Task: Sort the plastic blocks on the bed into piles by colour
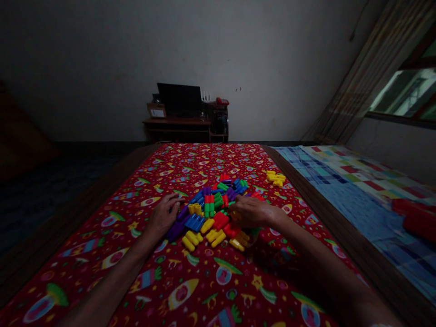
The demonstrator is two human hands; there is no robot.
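A loose pile of plastic toy blocks (209, 206) in red, green, blue, purple and yellow lies on a red patterned cloth (190, 277). My left hand (165, 214) rests at the pile's left edge beside purple blocks (177, 227), its fingers apart and nothing visible in them. Over the right side of the pile is my right hand (251, 211), fingers closed and pointing down among the blocks. What they grip is hidden, though red blocks (231, 230) lie just below them. Yellow blocks (192, 240) lie along the near edge of the pile.
A separate small group of yellow blocks (275, 178) sits farther back on the right. Beyond the cloth stands a desk (177, 121) with a monitor (180, 100). At right is a checked bedspread (340, 195) with a red object (417, 218) on it.
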